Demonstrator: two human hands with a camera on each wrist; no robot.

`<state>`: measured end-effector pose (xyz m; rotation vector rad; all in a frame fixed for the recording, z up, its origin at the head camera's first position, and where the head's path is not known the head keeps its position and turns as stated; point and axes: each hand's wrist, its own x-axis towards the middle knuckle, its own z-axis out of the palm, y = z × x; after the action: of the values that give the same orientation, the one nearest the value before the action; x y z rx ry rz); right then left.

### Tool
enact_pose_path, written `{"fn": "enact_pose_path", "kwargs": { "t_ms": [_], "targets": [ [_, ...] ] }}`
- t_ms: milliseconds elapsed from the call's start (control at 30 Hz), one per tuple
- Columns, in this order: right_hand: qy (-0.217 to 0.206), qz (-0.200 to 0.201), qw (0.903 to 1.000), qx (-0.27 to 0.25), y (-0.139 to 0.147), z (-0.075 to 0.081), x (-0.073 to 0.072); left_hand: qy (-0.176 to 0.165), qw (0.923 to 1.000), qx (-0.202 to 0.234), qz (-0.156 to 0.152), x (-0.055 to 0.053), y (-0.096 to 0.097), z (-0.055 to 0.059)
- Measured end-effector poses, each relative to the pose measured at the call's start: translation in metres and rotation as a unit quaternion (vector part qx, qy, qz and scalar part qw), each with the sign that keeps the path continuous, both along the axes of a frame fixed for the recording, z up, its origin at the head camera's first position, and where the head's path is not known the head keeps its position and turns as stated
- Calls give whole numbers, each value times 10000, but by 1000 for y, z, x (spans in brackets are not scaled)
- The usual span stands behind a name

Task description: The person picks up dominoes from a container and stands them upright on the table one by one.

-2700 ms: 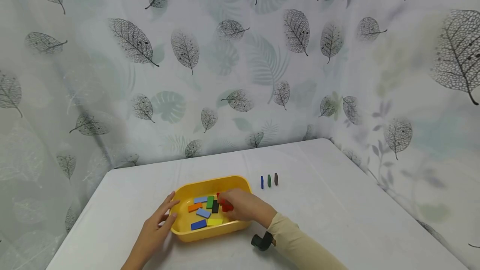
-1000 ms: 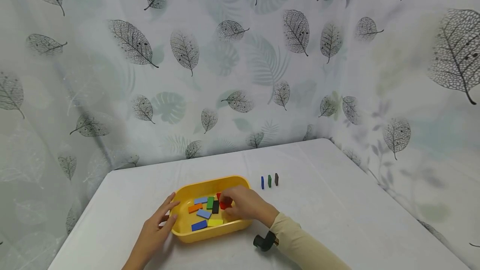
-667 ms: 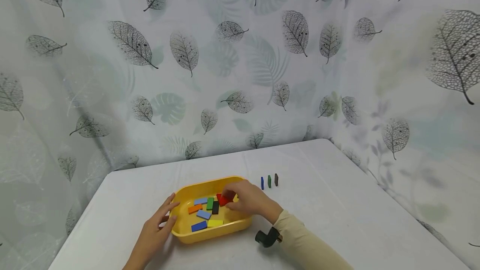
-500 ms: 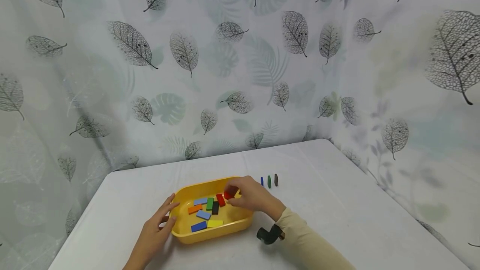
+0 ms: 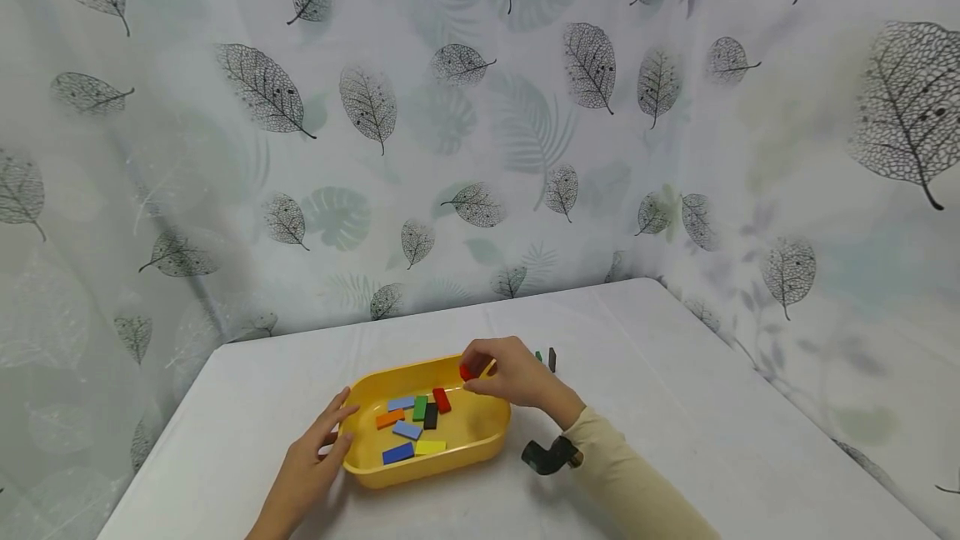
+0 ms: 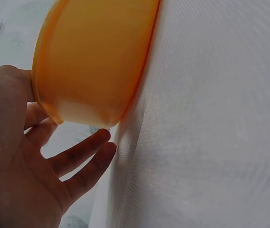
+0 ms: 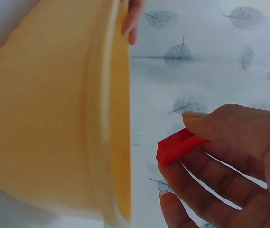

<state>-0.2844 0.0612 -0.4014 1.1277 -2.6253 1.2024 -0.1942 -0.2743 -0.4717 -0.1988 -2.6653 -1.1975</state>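
Note:
My right hand [image 5: 519, 373] pinches a red domino block [image 7: 172, 148] between thumb and fingers, close over the right back rim of the yellow tray [image 5: 427, 470]. In the right wrist view the block lies clear of the tray wall. My left hand [image 5: 309, 455] rests at the tray's left end, thumb and some fingertips over the rim, the other fingers spread outside it. Flat in the tray lie another red domino [image 5: 441, 400], a black domino [image 5: 431, 416], a green domino [image 5: 420, 407], an orange domino [image 5: 390, 418], a yellow domino [image 5: 431, 447] and several blue ones.
Behind the right hand, a green domino [image 5: 538, 356] and a dark domino [image 5: 552, 359] stand upright on the white-covered table [image 5: 645, 407]. A leaf-print curtain [image 5: 465, 148] borders the table at the back and sides. A black device [image 5: 550, 456] hangs at the right wrist.
My right hand has lifted the red domino from inside the tray and moved it back and right to the rim. It now hides the standing blue domino. The left hand has stayed put.

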Motion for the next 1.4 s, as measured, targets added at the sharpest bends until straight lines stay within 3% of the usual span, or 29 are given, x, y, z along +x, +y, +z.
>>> {"fn": "enact_pose_path", "kwargs": {
  "t_ms": [833, 1067, 1400],
  "targets": [
    [260, -447, 9971, -565, 43, 16, -15, -136, 9999, -90, -25, 3, 2, 3],
    [323, -730, 9939, -757, 61, 23, -20, -176, 9998, -59, -17, 1, 0, 2],
    [208, -1111, 9896, -884, 84, 15, -36, -104, 9999, -61, -32, 0, -2, -2]
  ]
}}
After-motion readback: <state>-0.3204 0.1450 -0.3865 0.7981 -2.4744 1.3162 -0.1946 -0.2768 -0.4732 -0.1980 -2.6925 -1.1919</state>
